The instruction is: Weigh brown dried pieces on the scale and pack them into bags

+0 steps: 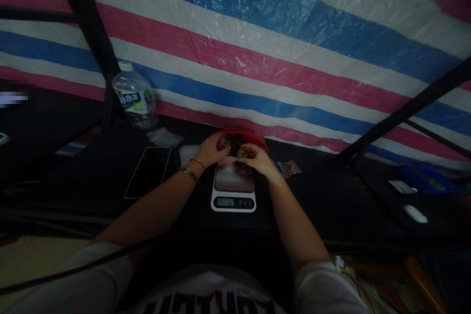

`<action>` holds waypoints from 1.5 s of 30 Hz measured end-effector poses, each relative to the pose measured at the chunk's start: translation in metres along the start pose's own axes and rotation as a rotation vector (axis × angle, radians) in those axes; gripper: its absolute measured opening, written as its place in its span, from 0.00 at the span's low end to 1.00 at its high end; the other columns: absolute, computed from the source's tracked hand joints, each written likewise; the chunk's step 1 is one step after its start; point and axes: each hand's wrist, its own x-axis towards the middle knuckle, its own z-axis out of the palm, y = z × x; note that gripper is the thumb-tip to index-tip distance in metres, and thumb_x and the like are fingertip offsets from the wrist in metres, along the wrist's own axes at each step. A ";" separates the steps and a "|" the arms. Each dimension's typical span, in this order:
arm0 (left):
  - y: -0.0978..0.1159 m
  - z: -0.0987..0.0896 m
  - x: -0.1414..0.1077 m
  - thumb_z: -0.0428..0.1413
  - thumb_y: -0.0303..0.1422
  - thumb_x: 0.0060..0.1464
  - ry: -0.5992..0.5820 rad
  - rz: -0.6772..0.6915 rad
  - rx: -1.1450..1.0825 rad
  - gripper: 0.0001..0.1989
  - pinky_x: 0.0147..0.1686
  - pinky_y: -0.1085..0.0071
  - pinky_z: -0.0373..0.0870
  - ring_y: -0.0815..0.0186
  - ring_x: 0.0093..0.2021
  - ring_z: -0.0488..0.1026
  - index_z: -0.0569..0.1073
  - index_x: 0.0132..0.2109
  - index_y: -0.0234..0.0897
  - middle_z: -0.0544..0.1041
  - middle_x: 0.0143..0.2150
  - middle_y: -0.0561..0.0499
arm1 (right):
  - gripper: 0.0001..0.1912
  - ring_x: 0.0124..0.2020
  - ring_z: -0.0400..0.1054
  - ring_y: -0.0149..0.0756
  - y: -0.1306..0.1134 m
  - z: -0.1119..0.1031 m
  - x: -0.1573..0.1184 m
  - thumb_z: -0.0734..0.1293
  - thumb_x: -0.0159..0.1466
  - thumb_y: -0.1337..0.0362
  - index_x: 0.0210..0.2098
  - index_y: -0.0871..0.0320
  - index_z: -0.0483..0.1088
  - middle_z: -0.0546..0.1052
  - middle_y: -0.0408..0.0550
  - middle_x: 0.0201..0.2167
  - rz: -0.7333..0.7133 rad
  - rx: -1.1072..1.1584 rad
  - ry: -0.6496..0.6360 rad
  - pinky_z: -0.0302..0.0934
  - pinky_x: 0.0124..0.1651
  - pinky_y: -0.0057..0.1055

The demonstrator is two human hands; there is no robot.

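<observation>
My left hand [210,149] is closed around a shiny, dark-looking piece of clear plastic [224,142], seemingly a small bag. In my right hand [258,159] is a small clear bag [243,152] with brownish bits in it; the fingers curl over its side. Both hands are over the far end of a white kitchen scale [233,204]. Its plate [234,181] is bare at the near part, and the display is lit, with digits too blurred to read surely. Right behind the hands lies an open red plastic bag [259,138] with dark contents.
A phone [147,172] lies left of the scale, with flat clear bags [165,137] behind it. A large plastic bottle [135,98] stands at the back left. To the right lies a small filled bag [289,168]. Dark metal posts and a striped tarp [235,59] bound the table.
</observation>
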 end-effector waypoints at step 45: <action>-0.011 0.001 -0.001 0.51 0.53 0.51 -0.130 -0.360 0.404 0.24 0.41 0.62 0.68 0.52 0.42 0.75 0.73 0.46 0.40 0.78 0.43 0.43 | 0.14 0.40 0.72 0.38 0.030 -0.021 0.006 0.57 0.65 0.64 0.38 0.59 0.75 0.78 0.51 0.38 0.064 -0.463 0.144 0.63 0.49 0.37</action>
